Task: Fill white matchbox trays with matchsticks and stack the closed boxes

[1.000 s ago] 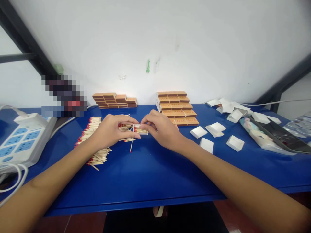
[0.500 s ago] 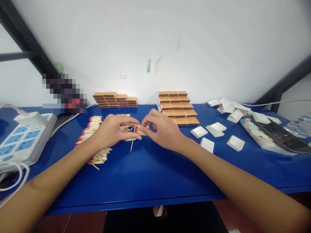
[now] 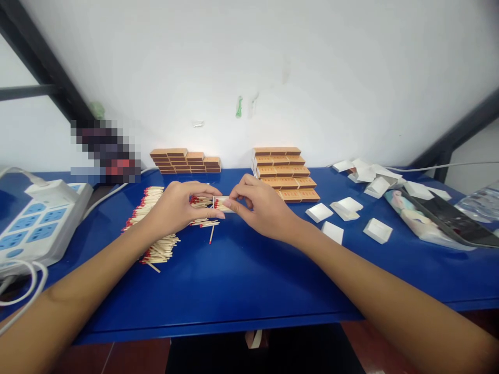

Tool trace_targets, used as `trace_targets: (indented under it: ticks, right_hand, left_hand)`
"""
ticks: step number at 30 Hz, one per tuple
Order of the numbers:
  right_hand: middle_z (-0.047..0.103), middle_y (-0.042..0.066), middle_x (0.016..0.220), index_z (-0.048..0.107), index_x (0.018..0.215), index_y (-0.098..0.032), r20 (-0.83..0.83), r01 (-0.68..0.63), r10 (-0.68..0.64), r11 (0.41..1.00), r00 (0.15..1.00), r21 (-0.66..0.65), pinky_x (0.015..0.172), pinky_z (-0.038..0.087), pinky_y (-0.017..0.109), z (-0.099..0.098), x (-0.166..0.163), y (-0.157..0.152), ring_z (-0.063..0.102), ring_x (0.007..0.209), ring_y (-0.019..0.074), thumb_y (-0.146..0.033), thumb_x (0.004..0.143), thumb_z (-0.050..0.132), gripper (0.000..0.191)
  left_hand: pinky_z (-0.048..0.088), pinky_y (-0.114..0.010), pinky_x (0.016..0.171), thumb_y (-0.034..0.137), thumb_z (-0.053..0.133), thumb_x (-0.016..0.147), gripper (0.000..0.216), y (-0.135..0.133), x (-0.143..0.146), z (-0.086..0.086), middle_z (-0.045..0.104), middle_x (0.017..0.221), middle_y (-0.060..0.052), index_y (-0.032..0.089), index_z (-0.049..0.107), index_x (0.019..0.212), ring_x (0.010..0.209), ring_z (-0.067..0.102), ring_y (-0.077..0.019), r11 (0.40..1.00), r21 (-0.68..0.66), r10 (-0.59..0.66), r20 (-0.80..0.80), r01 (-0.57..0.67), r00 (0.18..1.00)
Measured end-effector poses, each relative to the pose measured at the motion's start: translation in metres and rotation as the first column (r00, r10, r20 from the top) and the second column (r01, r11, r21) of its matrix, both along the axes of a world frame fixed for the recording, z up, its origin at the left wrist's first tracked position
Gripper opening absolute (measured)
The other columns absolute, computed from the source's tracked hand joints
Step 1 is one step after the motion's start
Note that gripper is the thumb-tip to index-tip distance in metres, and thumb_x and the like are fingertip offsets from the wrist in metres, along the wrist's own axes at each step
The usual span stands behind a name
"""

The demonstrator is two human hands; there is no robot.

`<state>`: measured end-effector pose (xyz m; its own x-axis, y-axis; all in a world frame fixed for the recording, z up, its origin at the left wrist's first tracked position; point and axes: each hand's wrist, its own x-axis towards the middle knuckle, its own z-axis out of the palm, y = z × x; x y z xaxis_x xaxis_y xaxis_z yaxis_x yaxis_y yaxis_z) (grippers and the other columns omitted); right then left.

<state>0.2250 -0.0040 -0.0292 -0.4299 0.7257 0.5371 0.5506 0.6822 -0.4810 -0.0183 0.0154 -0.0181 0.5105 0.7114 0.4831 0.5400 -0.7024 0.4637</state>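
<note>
Between my two hands is a white matchbox tray (image 3: 215, 199) with red-tipped matches (image 3: 221, 204) in it. My left hand (image 3: 183, 203) grips the tray's long sides between thumb and fingers. The thumb and fingers of my right hand (image 3: 255, 202) are closed at the tray's right end, touching the matches. Loose matches (image 3: 161, 252) lie in a pile under and around my left forearm, and a smaller heap (image 3: 205, 223) sits just behind and below my left fingers. One single match (image 3: 211, 235) lies apart in front of them.
Brown matchboxes stand stacked at the back left (image 3: 185, 161) and in a stepped pile (image 3: 288, 182) at the back centre. Several white trays (image 3: 377, 230) are scattered to the right, beside a phone (image 3: 448, 210) and a plastic package (image 3: 417, 221). A power strip (image 3: 42, 223) with cables occupies the left.
The tray and my left fingertips have shifted slightly left. My right thumb and fingers stay at the matches, and more of the tray's near side shows.
</note>
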Motion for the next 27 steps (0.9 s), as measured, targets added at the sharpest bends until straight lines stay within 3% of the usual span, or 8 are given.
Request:
trace_targets:
  ticks: [5,7,10,12,17,22,27]
  right_hand:
    - [0.056,0.001,0.087,0.066,0.091,-0.019,-0.074,0.002,0.0,0.999,0.997,0.036,0.073,0.039,0.03,-0.001,-0.007,-0.006,0.05,0.074,0.014,-0.03,0.104,0.062,0.018]
    - [0.057,0.001,0.086,0.065,0.092,-0.019,0.019,-0.052,0.053,0.998,0.998,-0.047,0.071,0.038,0.03,-0.004,-0.011,-0.011,0.052,0.075,0.0145,-0.029,0.104,0.063,0.016]
    - [0.062,0.004,0.103,0.066,0.105,-0.02,0.18,-0.075,0.111,0.977,0.977,-0.198,0.074,0.041,0.03,-0.009,-0.017,-0.015,0.058,0.083,0.0159,-0.026,0.103,0.063,0.007]
    - [0.061,0.006,0.11,0.066,0.108,-0.02,0.215,-0.07,0.123,0.969,0.969,-0.239,0.078,0.043,0.031,-0.012,-0.021,-0.015,0.06,0.089,0.0171,-0.024,0.104,0.063,0.006]
    - [0.061,0.004,0.104,0.065,0.098,-0.019,0.234,-0.046,0.117,0.956,0.965,-0.291,0.077,0.041,0.03,-0.012,-0.027,-0.01,0.059,0.087,0.0165,-0.022,0.104,0.063,0.007]
    - [0.061,0.004,0.105,0.064,0.099,-0.019,0.291,-0.001,0.086,0.96,0.953,-0.281,0.072,0.036,0.031,-0.011,-0.026,-0.01,0.056,0.083,0.0161,-0.024,0.108,0.059,0.012]
    - [0.06,0.004,0.107,0.062,0.101,-0.019,0.195,0.026,0.01,0.982,0.981,-0.185,0.076,0.039,0.031,-0.002,-0.009,-0.004,0.056,0.086,0.0165,-0.023,0.108,0.057,0.009]
  left_hand:
    - [0.059,-0.029,0.079,0.062,0.087,0.078,0.046,0.008,-0.007,-0.001,0.085,0.102,-0.003,0.025,0.083,0.105,0.094,0.079,-0.0232,0.996,0.018,0.088,0.001,-0.088,0.996]
    - [0.058,-0.031,0.081,0.063,0.084,0.081,0.045,0.011,-0.01,0.001,0.084,0.104,-0.004,0.025,0.083,0.104,0.095,0.079,-0.0237,0.991,0.039,0.125,-0.015,-0.125,0.992]
    - [0.058,-0.033,0.084,0.063,0.082,0.083,0.044,0.015,-0.013,0.003,0.084,0.106,-0.005,0.024,0.082,0.103,0.097,0.078,-0.0243,0.982,0.086,0.171,-0.031,-0.167,0.985]
    - [0.058,-0.034,0.086,0.063,0.082,0.084,0.044,0.016,-0.014,0.003,0.084,0.106,-0.005,0.024,0.082,0.103,0.098,0.078,-0.0247,0.977,0.112,0.187,-0.037,-0.182,0.982]
    - [0.057,-0.034,0.085,0.061,0.083,0.084,0.043,0.015,-0.013,0.003,0.084,0.105,-0.005,0.023,0.082,0.105,0.095,0.077,-0.0244,0.975,0.129,0.191,-0.058,-0.182,0.98]
    - [0.057,-0.033,0.082,0.063,0.081,0.085,0.044,0.015,-0.013,0.004,0.084,0.104,-0.005,0.023,0.082,0.103,0.093,0.078,-0.0238,0.977,0.129,0.181,-0.079,-0.17,0.98]
    - [0.057,-0.033,0.082,0.068,0.08,0.083,0.05,0.019,-0.016,0.003,0.085,0.102,-0.006,0.023,0.082,0.103,0.093,0.079,-0.0248,0.98,0.115,0.174,-0.092,-0.163,0.981]
